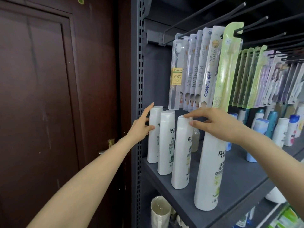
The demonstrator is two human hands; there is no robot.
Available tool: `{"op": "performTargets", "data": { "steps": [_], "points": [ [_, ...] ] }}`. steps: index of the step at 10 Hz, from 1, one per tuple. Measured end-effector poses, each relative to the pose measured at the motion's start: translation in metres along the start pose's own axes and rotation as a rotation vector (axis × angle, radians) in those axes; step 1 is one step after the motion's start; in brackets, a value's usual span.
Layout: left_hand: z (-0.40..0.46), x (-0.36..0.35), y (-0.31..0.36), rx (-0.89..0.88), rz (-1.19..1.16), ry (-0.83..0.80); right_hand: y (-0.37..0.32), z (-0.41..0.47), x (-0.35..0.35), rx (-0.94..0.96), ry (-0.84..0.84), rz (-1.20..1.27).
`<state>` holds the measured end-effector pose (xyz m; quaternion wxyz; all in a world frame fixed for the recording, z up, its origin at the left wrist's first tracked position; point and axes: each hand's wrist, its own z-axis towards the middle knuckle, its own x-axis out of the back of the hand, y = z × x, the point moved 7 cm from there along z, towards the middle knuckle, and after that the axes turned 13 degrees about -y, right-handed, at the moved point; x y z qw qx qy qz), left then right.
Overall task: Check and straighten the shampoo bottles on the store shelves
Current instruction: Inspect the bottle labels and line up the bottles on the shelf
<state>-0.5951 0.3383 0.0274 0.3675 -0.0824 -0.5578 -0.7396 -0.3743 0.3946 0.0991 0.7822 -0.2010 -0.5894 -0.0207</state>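
Shampoo bottles [181, 152] upright, seemingly label-forward

This is a shop, in its toiletries section. A grey metal shelf [230, 181] on a slotted upright [140, 79] carries rows of white shampoo bottles [165, 142], all of one brand. Above them, packaged toothbrushes [194, 71] hang in dense rows from black display hooks [256, 22]. More bottles [269, 122] fill the shelf farther right.

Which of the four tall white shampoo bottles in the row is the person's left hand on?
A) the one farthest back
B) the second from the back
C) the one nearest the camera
A: the left hand holds the farthest-back tall white shampoo bottle, beside the grey shelf upright, thumb across its front.
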Motion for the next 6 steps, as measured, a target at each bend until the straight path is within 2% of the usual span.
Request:
{"op": "performTargets", "data": {
  "steps": [2,4,5,6],
  "points": [
    [-0.005,0.005,0.014,-0.028,0.247,0.158,0.0,0.0,0.0,0.0,-0.005,-0.03],
    [-0.007,0.003,0.03,0.038,0.474,0.18,-0.003,0.001,0.001,0.018,-0.003,-0.076],
    [-0.013,0.008,0.046,0.09,0.648,0.237,-0.003,0.001,0.002,0.031,-0.006,-0.086],
    [-0.025,0.012,0.065,0.079,0.685,0.304,-0.008,-0.002,0.007,0.064,0.016,-0.091]
  ]
}}
